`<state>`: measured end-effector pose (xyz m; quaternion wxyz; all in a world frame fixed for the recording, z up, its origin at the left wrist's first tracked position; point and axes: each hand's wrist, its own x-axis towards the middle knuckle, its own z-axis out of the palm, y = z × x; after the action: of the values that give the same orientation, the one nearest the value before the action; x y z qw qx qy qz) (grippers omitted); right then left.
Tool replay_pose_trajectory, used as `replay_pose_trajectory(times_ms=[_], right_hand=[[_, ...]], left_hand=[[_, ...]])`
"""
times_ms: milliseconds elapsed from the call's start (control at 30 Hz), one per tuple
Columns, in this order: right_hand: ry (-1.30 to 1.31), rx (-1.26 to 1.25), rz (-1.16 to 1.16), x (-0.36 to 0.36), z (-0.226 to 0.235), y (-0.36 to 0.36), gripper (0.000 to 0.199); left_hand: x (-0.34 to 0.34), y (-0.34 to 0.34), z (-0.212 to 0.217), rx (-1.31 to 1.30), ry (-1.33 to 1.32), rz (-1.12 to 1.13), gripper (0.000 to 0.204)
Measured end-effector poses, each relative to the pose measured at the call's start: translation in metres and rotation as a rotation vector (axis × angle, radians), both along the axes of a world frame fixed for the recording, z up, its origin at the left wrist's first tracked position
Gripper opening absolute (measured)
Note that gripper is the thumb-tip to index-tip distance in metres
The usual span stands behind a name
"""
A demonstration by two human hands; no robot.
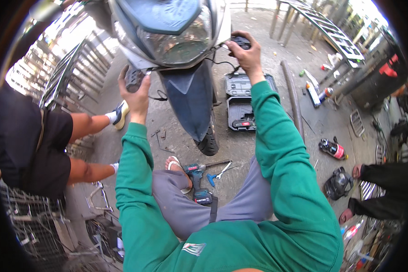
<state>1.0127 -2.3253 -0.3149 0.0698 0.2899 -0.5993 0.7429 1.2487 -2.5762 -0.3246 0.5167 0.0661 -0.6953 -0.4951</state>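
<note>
A motor scooter's front end faces me, with its clear headlight (181, 47) above a dark front mudguard (187, 95). Low on the headlight's left side, my left hand (139, 100) grips a black finned auxiliary lamp (133, 79) between thumb and fingers. My right hand (250, 55) holds a similar black lamp (241, 42) against the right side of the fairing, fingers curled over its top. From this lamp a black cable (220, 62) hangs toward the scooter. Another short cable end (159, 96) dangles beside my left hand. The lamps' front faces are turned away from me.
Between my legs lie a cordless drill (196, 177), a wrench (224, 168) and a blue-handled tool (211, 179). An open tool case (238, 111) sits right of the wheel, beside a long pipe (292, 97). People stand left and right; a bottle (332, 148) lies right.
</note>
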Motion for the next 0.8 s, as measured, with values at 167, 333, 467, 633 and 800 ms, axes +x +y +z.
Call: replay_pose_trajectory(times_ms=[167, 333, 467, 633, 800], right_hand=[[-0.082, -0.062, 0.047, 0.008, 0.001, -0.001, 0.069], [-0.111, -0.117, 0.113, 0.009, -0.002, 0.002, 0.064], [-0.069, -0.095, 0.100, 0.008, -0.001, 0.003, 0.055], [0.027, -0.007, 0.059, 0.006, -0.001, 0.001, 0.049], [0.091, 0.054, 0.006, -0.005, -0.007, 0.004, 0.046]], left_hand=[[0.004, -0.003, -0.002, 0.106, 0.033, -0.065, 0.069], [0.001, -0.009, 0.000, 0.054, 0.012, -0.131, 0.060], [0.000, -0.012, 0.000, 0.046, -0.021, -0.056, 0.050], [0.000, -0.013, 0.003, -0.025, -0.026, 0.046, 0.043], [-0.001, -0.011, 0.007, -0.061, -0.074, 0.066, 0.039]])
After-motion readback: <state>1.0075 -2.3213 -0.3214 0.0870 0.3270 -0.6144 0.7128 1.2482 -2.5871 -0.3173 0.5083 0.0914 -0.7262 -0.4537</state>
